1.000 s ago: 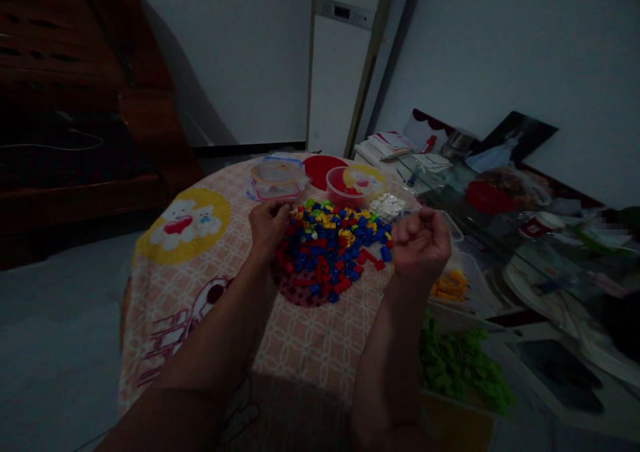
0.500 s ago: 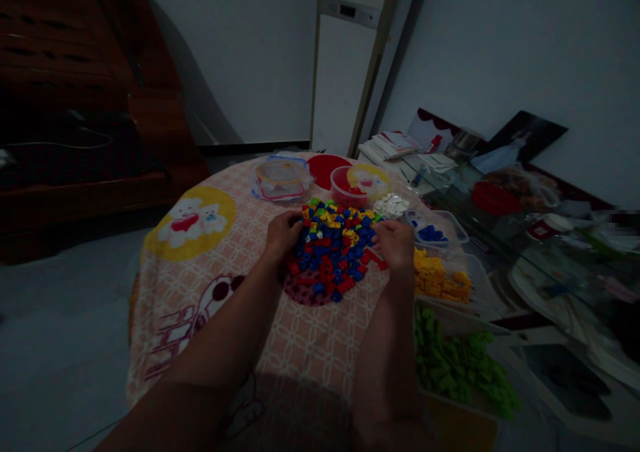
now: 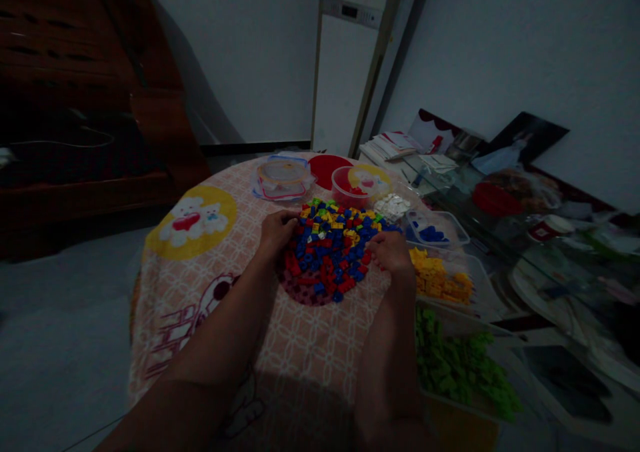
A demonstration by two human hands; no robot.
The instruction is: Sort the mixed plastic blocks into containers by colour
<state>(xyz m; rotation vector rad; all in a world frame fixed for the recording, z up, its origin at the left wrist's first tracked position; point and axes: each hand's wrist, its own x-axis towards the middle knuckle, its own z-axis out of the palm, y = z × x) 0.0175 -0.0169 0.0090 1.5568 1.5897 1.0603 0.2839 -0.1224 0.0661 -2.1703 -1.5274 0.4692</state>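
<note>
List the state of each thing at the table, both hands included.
Mixed bricks, loose pile.
Left hand, fingers bent at pile's left edge; grip unclear.
Right hand, fingers bent at right edge; grip unclear.
Round tub, open, few red bricks.
White bricks, heaped.
Blue bricks, in open box.
Yellow bricks, in open box.
Green bricks, heaped in open box.
Lids, stacked.

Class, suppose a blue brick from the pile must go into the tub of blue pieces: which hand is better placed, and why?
Probably the right hand: it is at the right edge of the pile, near the tub. The left hand is at the opposite edge, farther away.
</note>
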